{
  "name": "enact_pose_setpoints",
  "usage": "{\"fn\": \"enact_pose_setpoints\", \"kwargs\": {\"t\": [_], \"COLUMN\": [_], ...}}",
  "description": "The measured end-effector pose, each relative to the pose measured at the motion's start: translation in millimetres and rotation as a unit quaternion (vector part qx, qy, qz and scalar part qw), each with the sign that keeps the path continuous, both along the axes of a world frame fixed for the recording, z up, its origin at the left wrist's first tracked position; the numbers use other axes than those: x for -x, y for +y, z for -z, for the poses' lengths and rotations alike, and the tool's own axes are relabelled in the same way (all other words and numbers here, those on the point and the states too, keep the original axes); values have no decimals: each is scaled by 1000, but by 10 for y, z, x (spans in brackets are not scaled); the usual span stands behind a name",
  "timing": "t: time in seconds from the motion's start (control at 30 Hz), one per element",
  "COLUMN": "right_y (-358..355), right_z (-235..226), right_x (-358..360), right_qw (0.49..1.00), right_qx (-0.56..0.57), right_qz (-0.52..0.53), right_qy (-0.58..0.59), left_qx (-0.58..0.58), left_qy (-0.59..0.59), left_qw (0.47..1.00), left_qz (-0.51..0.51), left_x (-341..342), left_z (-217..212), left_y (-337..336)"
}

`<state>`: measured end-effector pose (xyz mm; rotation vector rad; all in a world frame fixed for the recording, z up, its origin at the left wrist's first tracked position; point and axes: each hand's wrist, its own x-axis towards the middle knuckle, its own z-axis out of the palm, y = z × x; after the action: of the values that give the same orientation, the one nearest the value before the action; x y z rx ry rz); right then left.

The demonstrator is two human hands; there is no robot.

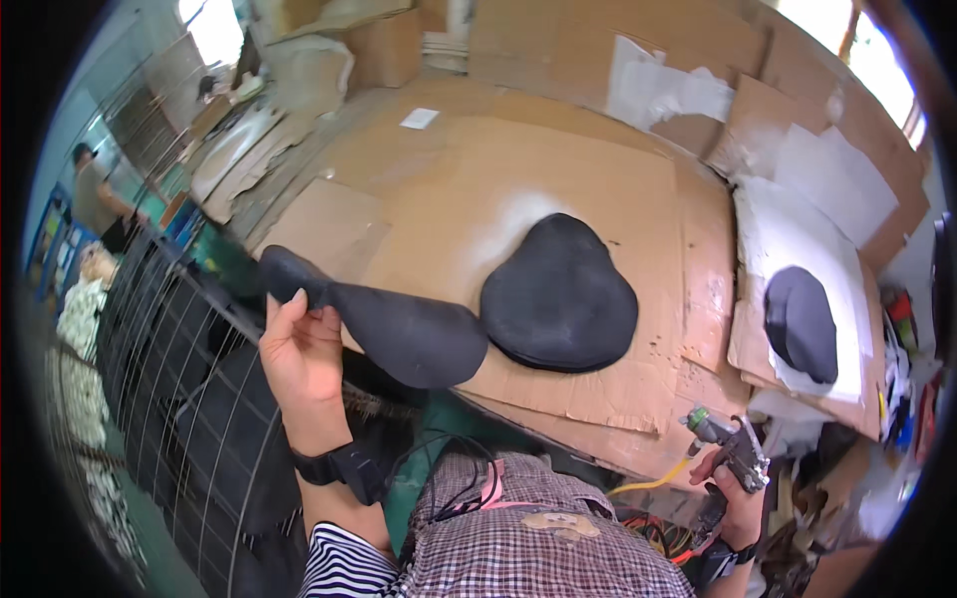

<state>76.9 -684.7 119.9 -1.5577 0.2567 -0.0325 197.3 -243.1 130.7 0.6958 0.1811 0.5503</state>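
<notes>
My left hand (304, 361) pinches a thin black sheet piece (411, 337) near its narrow end. The piece bends at the fingers, and its wide rounded end hangs over the front edge of the cardboard. Just right of it, a black rounded-triangular pad (558, 299) lies flat on the cardboard; its edge looks layered. At the lower right, my right hand (736, 503) is closed round a metal spray gun (736, 450) with a green fitting. A yellow hose (648, 486) runs from the gun toward my apron. Part of the right-hand grip is hidden.
Brown cardboard (439, 214) covers the table, with whitish overspray beside the pad. On a white-coated board (847, 289) at right sits another black piece (800, 324). A wire cage (214, 399) holding black pieces stands close on my left. Another person (98, 199) is at far left.
</notes>
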Motion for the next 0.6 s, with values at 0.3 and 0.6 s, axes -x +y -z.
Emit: {"fn": "enact_pose_setpoints", "kwargs": {"t": [0.3, 0.6], "right_y": [298, 1027], "right_z": [341, 193], "right_x": [-349, -755], "right_qw": [989, 898], "right_qx": [-27, 3], "right_qz": [-147, -439], "right_qy": [-11, 14], "left_qx": [-15, -132], "left_qy": [-80, -63], "left_qw": [984, 889], "left_qz": [-156, -435], "left_x": [1114, 3878], "left_z": [-233, -19], "left_y": [1062, 1470]}}
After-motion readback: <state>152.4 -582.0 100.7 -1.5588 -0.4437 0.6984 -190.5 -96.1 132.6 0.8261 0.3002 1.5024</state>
